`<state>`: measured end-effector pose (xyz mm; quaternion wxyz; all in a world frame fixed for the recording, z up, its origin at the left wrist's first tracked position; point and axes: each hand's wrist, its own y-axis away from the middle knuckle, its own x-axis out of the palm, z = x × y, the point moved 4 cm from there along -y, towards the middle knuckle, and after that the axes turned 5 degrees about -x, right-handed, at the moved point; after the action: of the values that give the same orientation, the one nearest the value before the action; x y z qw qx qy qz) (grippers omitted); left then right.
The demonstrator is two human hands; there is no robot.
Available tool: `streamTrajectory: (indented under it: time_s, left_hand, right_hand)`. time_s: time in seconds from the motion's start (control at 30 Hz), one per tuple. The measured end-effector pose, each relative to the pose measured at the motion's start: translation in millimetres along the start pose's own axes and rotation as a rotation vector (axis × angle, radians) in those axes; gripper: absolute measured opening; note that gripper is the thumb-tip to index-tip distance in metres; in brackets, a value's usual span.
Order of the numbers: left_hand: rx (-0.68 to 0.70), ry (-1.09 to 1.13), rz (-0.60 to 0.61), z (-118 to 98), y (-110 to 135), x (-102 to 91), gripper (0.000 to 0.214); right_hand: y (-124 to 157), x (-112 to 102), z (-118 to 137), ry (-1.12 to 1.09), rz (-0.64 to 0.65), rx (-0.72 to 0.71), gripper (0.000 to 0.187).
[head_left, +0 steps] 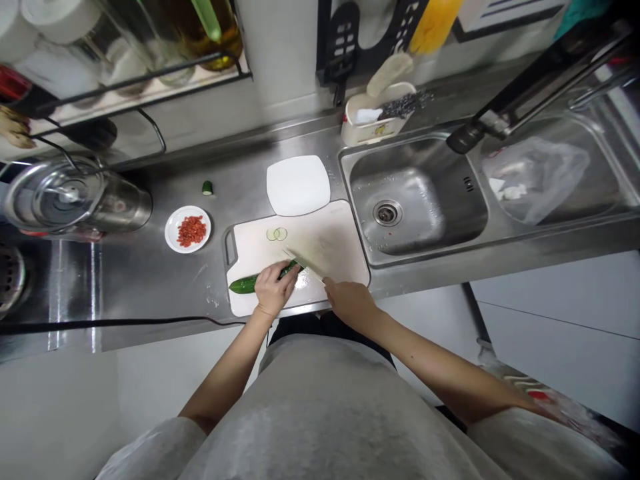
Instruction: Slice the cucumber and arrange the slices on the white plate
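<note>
My left hand (274, 287) is closed over a green cucumber (243, 285), pressing it onto a white cutting board (345, 233). The cucumber's left end sticks out past my fingers. My right hand (351, 303) grips a knife (307, 265), its blade slanting up and left against the cucumber's right end. My fingers cover most of the knife's handle. Beyond the blade, two thin cucumber slices (277, 234) overlap on the board. A white square plate (299, 185) rests at the board's far edge.
To the left are a small white dish (171, 230) of red berries, a cut cucumber end (207, 188) and a steel pot (123, 203). A steel sink (420, 200) lies right of the board, with a caddy (373, 130) behind it. A black cable (150, 321) runs along the front edge.
</note>
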<state>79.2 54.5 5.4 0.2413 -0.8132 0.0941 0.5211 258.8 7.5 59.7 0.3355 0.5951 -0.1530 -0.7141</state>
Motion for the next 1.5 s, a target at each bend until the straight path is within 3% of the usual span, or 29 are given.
streamTrajectory:
  time_s: [0.87,1.2,1.5]
  left_hand:
    - [0.005,0.017,0.017,0.9,3.1,2.6,0.025]
    - [0.002,0.005,0.025,0.3,4.9,4.4,0.026]
    - [0.019,-0.006,0.015,1.7,6.8,6.7,0.029]
  right_hand:
    - [-9.9,2.4,5.0,-0.009,-0.05,-0.025,0.027]
    - [-15.9,-0.8,6.4,0.013,-0.011,-0.033,0.03]
    - [-20.8,-0.8,5.9,-0.112,0.003,-0.03,0.038]
